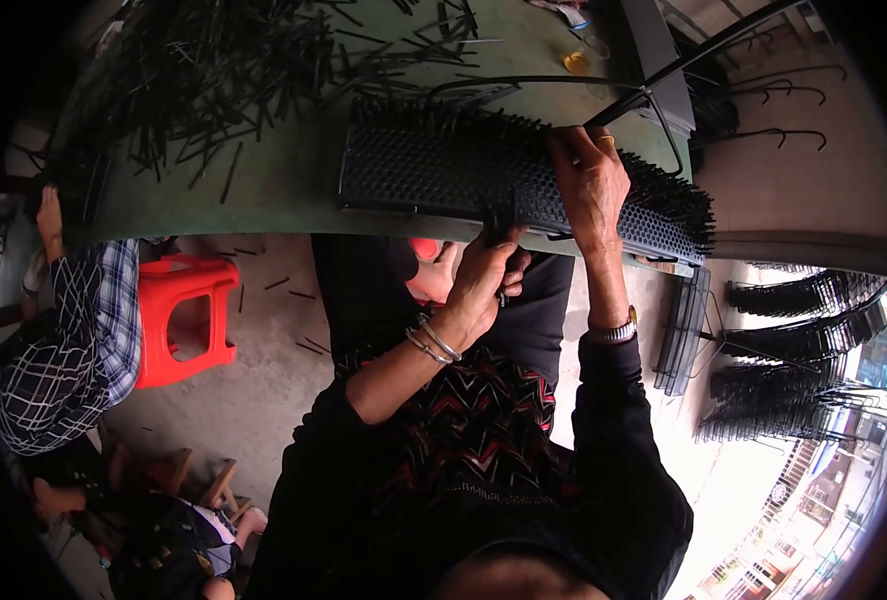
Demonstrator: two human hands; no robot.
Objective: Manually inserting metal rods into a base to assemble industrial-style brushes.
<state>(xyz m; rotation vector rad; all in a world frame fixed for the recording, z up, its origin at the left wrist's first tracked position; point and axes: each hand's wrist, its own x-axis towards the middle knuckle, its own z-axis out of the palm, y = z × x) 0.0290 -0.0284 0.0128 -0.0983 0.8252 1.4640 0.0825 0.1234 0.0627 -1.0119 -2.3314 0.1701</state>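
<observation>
My left hand, with bangles at the wrist, is closed around a small bunch of thin black strips just below the table's near edge. The ends of the strips stick up from the fingers, in front of a long black perforated rack. Many short black strips stand upright in the rack's holes, along its far side and right end. My right hand, with a ring and a watch, reaches over the rack. Its fingertips are pinched together at the row of strips, and what they hold is hidden.
Loose black strips lie heaped on the green table. A bent black metal frame rises behind the rack. A red stool stands at the left near another person. Filled black racks hang at the right.
</observation>
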